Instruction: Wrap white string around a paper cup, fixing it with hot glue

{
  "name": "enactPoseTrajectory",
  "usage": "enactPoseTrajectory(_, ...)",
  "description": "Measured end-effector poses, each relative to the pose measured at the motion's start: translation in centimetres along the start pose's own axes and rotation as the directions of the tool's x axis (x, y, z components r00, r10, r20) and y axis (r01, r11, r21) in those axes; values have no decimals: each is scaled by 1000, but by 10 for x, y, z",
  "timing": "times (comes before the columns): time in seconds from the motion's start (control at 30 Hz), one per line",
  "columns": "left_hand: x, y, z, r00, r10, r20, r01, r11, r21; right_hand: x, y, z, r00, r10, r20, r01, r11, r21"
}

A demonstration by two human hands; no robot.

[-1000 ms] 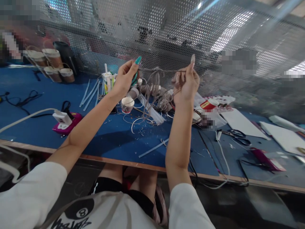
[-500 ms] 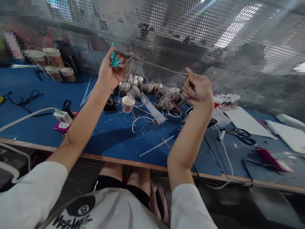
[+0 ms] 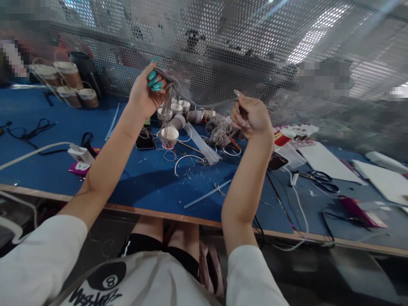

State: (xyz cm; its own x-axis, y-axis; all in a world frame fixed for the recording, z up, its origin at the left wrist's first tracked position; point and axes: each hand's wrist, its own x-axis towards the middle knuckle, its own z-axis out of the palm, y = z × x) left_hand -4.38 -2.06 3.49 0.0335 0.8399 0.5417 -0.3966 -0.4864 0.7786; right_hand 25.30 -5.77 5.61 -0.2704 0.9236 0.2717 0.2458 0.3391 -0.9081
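Raised above the table, my left hand (image 3: 148, 87) is closed on a bundle of grey cord (image 3: 171, 95), whose loose strands hang below the fingers. To the right, at about the same height, my right hand (image 3: 251, 114) pinches a strand of this cord, which sags between the two hands. Below the hanging strands stands a paper cup (image 3: 169, 137), with several more cups behind it. A tangled heap of grey cord (image 3: 219, 131) lies between the cups and my right hand.
Cups with handles (image 3: 72, 95) and a dark bottle (image 3: 86, 70) stand at the back left. A glue stick (image 3: 207, 193) lies near the front edge. Scissors (image 3: 321, 180), a phone (image 3: 277, 160) and white sheets (image 3: 331, 163) are on the right. A perforated metal screen (image 3: 223, 51) rises behind.
My right hand has come left and slightly down, toward my left hand. The strand between them, taut before, now hangs slack. My left hand has hardly moved.
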Motion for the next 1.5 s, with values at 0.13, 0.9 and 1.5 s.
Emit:
enactPoseTrajectory(0.13,-23,24,36,950,-278,-139,233,933,-274,-8,-15,25,988,120,-93,-143,939,-313)
enactPoseTrajectory(0.9,-56,47,75,960,-269,-84,256,957,-135,-6,-25,78,788,-607,-105,567,781,-261)
enactPoseTrajectory(1.5,-39,7,39,626,616,479,-771,399,496,-18,-37,83,829,-559,7,554,819,-148)
